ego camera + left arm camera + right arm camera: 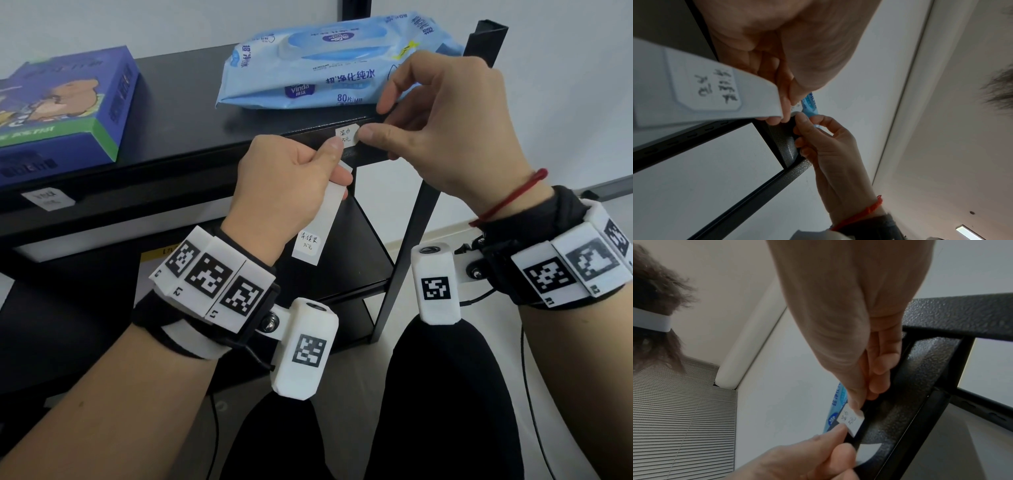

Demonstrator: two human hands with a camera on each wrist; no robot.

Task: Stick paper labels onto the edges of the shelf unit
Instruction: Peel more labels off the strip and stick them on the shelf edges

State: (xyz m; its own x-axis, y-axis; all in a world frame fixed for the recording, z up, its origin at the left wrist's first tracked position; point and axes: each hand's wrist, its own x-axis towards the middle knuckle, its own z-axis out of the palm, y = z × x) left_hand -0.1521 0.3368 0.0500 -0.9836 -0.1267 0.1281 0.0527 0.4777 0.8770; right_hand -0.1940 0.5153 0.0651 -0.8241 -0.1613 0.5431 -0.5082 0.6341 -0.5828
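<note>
Item: small white paper label with dark handwriting (346,135), lying against the front edge of the black metal shelf unit (191,161), directly below the pale blue pack of wet wipes (329,65).

Grip: the right hand (452,126) had its thumb tip pressed on the label's right end, forefinger arched above and apart from it. The left hand (287,185) touched the label's left end with its thumb and pinched the top of a long white backing strip (320,219) between thumb and curled fingers.

Head view only: the strip hung below the left grip, long axis near vertical, lower end tilted slightly towards the left wrist, one more handwritten label near that end. A blue and green printed carton (61,106) stood well to the left of both hands; a further white label (48,198) sat on the shelf edge below it.

Right wrist view only: the label (851,418) seen edge-on, its lower part not lying flat on the edge, right thumb above it, left thumb below.

Left wrist view only: the strip's (705,91) written face close up, and the right hand's (830,146) lower fingers curled at the shelf edge.

Obscured: the handwriting was too small to read; the label was almost wholly hidden in the left wrist view. Its long axis was hard to judge.
</note>
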